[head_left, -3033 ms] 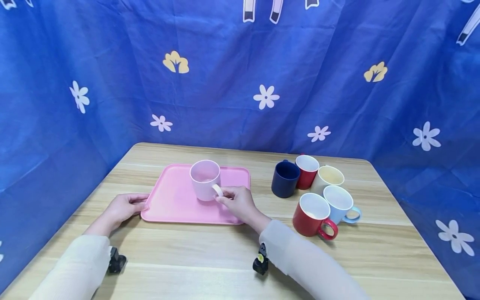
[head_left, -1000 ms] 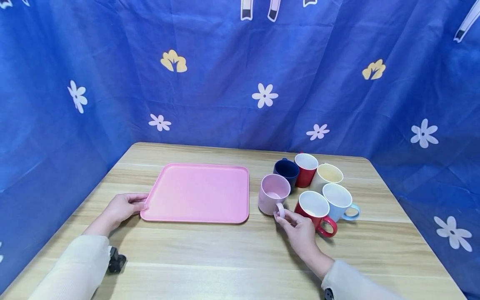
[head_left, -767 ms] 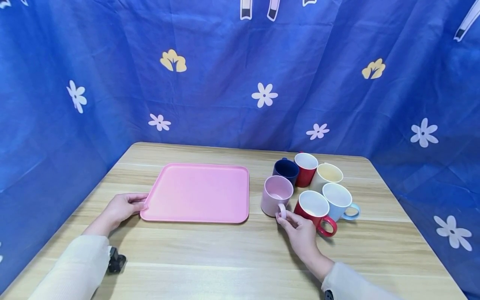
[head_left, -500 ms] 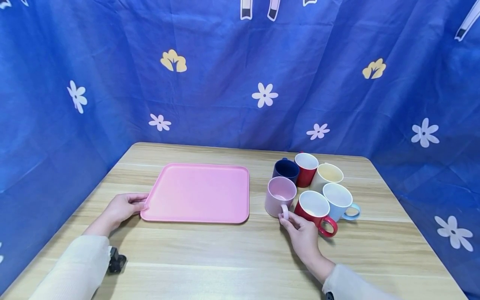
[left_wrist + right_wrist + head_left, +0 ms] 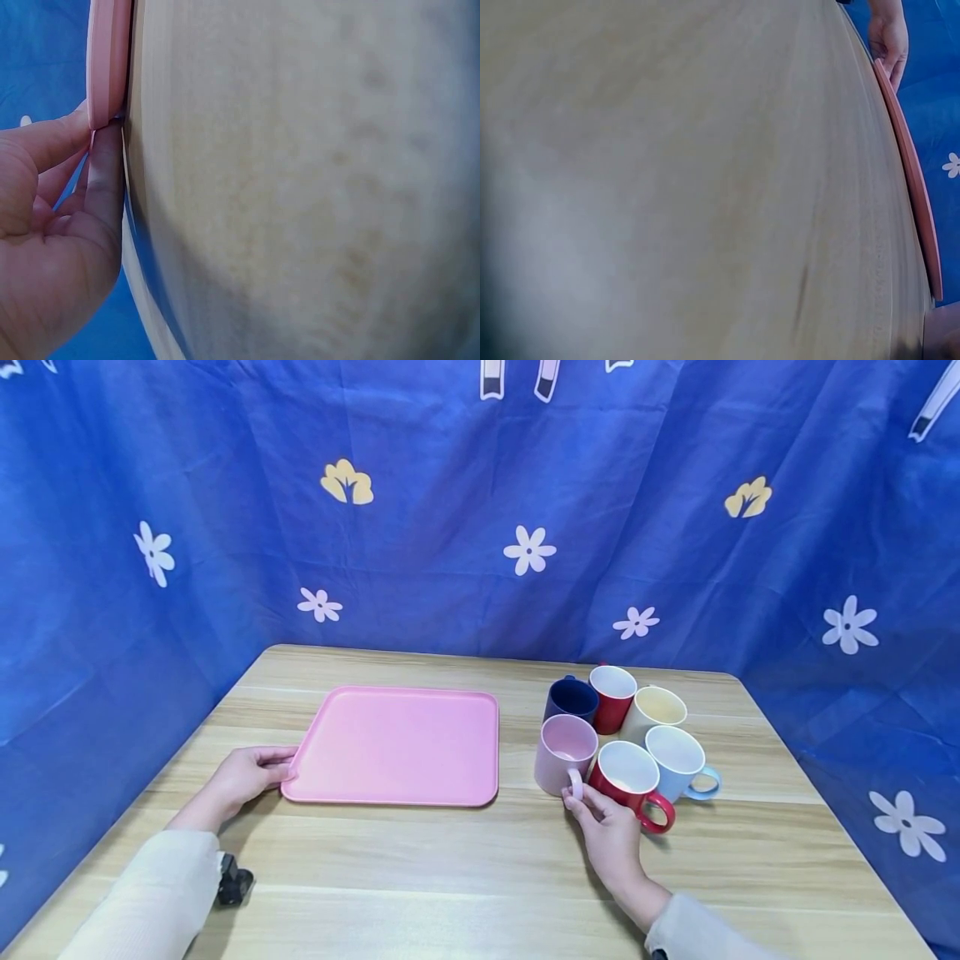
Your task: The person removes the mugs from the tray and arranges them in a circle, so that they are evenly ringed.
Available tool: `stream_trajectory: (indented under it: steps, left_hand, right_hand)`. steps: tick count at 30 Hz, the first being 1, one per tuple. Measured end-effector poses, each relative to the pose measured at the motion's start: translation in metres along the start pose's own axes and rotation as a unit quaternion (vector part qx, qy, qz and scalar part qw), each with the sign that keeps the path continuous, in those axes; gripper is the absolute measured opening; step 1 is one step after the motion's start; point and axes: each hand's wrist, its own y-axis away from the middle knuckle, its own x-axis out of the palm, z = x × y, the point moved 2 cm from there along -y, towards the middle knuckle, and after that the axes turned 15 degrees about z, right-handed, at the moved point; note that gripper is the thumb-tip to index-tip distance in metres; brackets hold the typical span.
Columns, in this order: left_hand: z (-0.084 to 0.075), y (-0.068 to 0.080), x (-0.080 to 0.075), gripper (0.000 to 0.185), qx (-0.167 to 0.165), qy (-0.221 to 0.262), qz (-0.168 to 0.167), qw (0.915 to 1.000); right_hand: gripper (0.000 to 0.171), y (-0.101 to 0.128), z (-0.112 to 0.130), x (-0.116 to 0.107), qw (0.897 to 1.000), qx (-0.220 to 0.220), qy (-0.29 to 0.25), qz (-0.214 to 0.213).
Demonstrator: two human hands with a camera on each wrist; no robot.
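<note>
My left hand [image 5: 243,781] pinches the near left corner of a pink rectangular tray [image 5: 397,747]. In the left wrist view the thumb lies on the upper side of the tray's edge [image 5: 109,60], and fingers [image 5: 103,180] reach beneath it. At the right, a pale pink mug [image 5: 557,768] stands upright, its handle turned towards the near side. My right hand [image 5: 609,843] pinches that handle between thumb and fingers. The pink mug overlaps a navy mug [image 5: 572,700] behind it, and a red mug [image 5: 611,789] with white inside is right beside it.
Behind and to the right are another red mug [image 5: 611,714], a cream mug [image 5: 637,724] and a light blue mug [image 5: 671,777], all upright. The wooden table [image 5: 390,877] ends at a blue curtain [image 5: 420,527] along the back and sides.
The right hand has carried the pink mug from the tray to the table at the right, then slid it slightly further right towards the other mugs. Left hand and tray stay in place.
</note>
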Motion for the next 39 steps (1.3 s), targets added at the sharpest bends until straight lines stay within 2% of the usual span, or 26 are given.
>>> stream_trajectory:
  steps: [7,11,16,19,21,25,28,30,36,39]
  left_hand:
    - [-0.001,0.0,0.0,0.048,-0.003,-0.015,-0.002,0.9999]
    - [-0.001,0.001,0.0,0.048,-0.006,-0.018,-0.001,0.9998]
    - [-0.001,0.003,-0.002,0.049,-0.008,-0.016,-0.001,0.9998]
    - [-0.001,0.005,-0.003,0.049,-0.012,-0.024,-0.002,0.9996]
    - [-0.001,0.005,-0.003,0.05,-0.013,-0.029,-0.002,0.9995]
    - [-0.002,0.006,-0.004,0.051,-0.014,-0.024,0.0,0.9996]
    - [-0.003,0.006,-0.005,0.053,-0.017,-0.025,0.004,0.9995]
    - [-0.005,0.005,-0.006,0.055,-0.021,-0.02,0.012,0.9995]
    - [-0.02,0.0,-0.01,0.058,-0.036,0.049,0.059,0.9964]
    - [-0.035,0.0,-0.015,0.062,-0.049,0.02,0.059,0.9968]
  right_hand:
    - [0.025,0.001,0.0,-0.002,1.0,0.005,-0.001,-0.004]
    - [0.027,0.001,0.004,-0.005,0.999,0.024,-0.022,0.023]
    - [0.043,0.0,0.015,-0.011,0.993,0.071,-0.044,0.082]
    - [0.054,-0.001,0.024,-0.016,0.99,0.085,-0.023,0.115]
    - [0.058,-0.001,0.031,-0.02,0.988,0.083,0.013,0.133]
    - [0.065,-0.006,0.047,-0.028,0.98,0.056,0.086,0.168]
    - [0.069,-0.012,0.06,-0.034,0.975,0.036,0.119,0.184]
    - [0.071,-0.018,0.067,-0.038,0.973,0.026,0.13,0.188]
    - [0.075,-0.041,0.083,-0.051,0.968,0.017,0.153,0.197]
    - [0.077,-0.052,0.09,-0.058,0.967,0.025,0.153,0.202]
